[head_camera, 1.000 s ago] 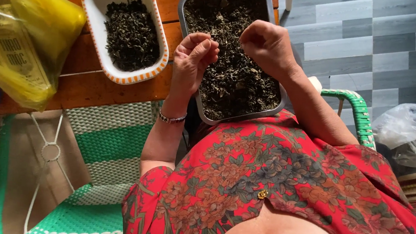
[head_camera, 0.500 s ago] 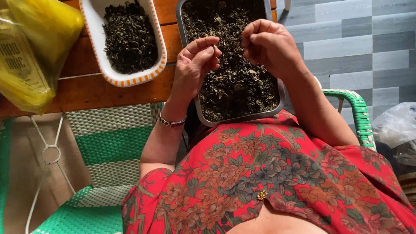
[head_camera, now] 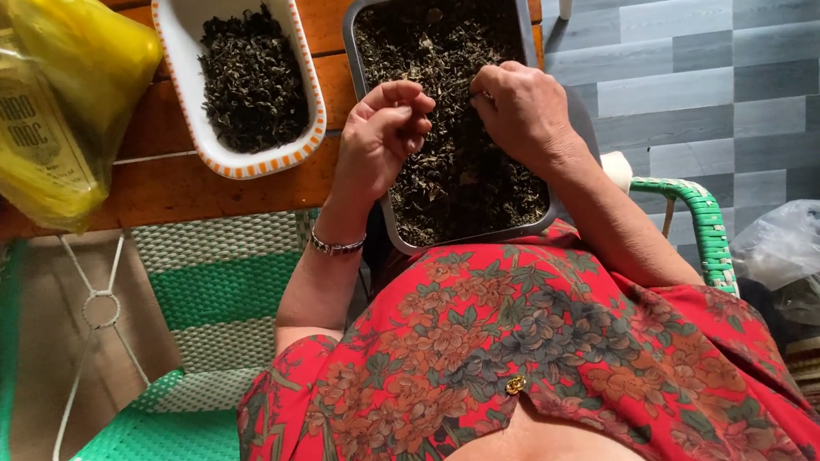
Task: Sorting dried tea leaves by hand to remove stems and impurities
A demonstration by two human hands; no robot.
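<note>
A grey rectangular tray (head_camera: 356,38) full of dark dried leaves rests on the wooden table edge and on my lap. My left hand (head_camera: 378,139), with a bracelet at the wrist, hovers palm-up over the tray's left side. Its fingers are curled in over the palm, seemingly around a few bits of leaf. My right hand (head_camera: 529,112) lies on the leaves in the tray's middle, with the fingertips pinched together among them. The two hands are close together but do not touch.
A white oval dish with an orange-striped rim (head_camera: 170,91) holds a smaller heap of dark leaves, left of the tray. A yellow plastic bag (head_camera: 36,99) lies at far left on the wooden table (head_camera: 225,195). Green-and-white woven chairs (head_camera: 207,292) stand below, and a clear plastic bag (head_camera: 813,261) at right.
My right hand has shifted slightly down and nearer, its fingertips lower into the leaves. My left hand has stayed almost in place, fingers still curled.
</note>
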